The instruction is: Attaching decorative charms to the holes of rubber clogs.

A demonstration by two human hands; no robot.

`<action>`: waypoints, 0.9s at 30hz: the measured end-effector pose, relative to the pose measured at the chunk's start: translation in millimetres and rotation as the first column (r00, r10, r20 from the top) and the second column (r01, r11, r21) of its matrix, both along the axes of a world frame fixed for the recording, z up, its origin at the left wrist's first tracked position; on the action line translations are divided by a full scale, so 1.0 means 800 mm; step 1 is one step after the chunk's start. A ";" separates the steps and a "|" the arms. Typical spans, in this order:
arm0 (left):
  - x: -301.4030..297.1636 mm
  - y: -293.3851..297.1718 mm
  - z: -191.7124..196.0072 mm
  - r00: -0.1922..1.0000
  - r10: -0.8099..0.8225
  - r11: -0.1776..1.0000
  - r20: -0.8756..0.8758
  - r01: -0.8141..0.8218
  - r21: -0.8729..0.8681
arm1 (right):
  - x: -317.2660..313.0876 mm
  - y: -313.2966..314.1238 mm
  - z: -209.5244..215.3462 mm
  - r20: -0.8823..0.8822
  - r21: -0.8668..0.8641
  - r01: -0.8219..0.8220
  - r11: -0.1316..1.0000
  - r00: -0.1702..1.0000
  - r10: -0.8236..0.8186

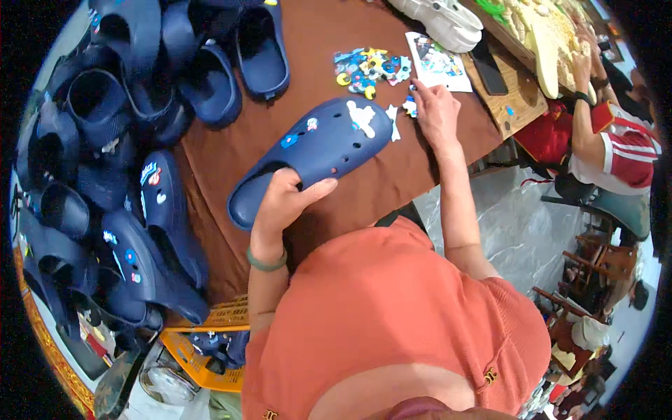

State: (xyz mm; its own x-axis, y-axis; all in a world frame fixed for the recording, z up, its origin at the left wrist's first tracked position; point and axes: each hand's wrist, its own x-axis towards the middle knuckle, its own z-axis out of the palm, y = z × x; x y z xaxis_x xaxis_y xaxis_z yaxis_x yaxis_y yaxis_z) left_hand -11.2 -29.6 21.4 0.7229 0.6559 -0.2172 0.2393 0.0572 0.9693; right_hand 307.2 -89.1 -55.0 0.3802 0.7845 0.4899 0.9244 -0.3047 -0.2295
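Note:
A dark blue clog [329,143] lies on the brown-covered table, its toe pointing to the far right. My left hand [280,199] grips it at the heel opening, thumb over the upper. A large white character charm [361,118] and a few small charms sit in the clog's holes. Just beyond the toe, my right hand [439,115] has its fingers bent around a blue-and-white shoe charm [410,106] at the tabletop; the fingertips partly hide the contact. A white bow-shaped charm [394,123] rests beside the toe.
A pile of colourful charms [367,68] lies past the clog, next to a printed card [437,63]. A phone [488,70] and a white clog [444,24] are at the far right. Many blue clogs [129,252] crowd the left. An orange crate [210,360] stands below; another person [616,150] works at right.

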 end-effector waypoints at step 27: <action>0.006 -0.001 -0.010 0.968 0.200 0.975 0.154 -0.180 -0.130 | -0.134 -0.001 0.061 -0.060 0.338 -0.474 0.813 0.851 0.522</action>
